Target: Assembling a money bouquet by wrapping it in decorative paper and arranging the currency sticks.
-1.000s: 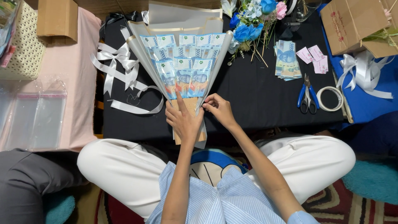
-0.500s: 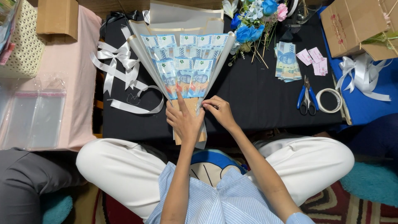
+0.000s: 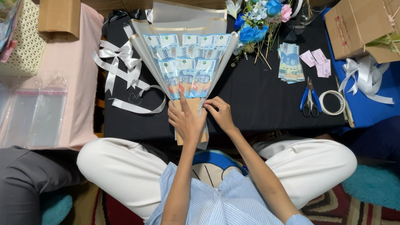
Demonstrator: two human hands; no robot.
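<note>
Fingers of your left hand (image 3: 186, 121) lie flat, pressed on the banknote bouquet (image 3: 187, 71) stem; your right hand (image 3: 219, 113) pinches its wrapping edge, on the black surface (image 3: 258, 100).

Bright, even indoor light falls from overhead, casting only soft shadows. The glossy white satin ribbon (image 3: 121, 56) shows mild glare (nothing washed out). Focus is sharp; edges bend slightly outward.
</note>
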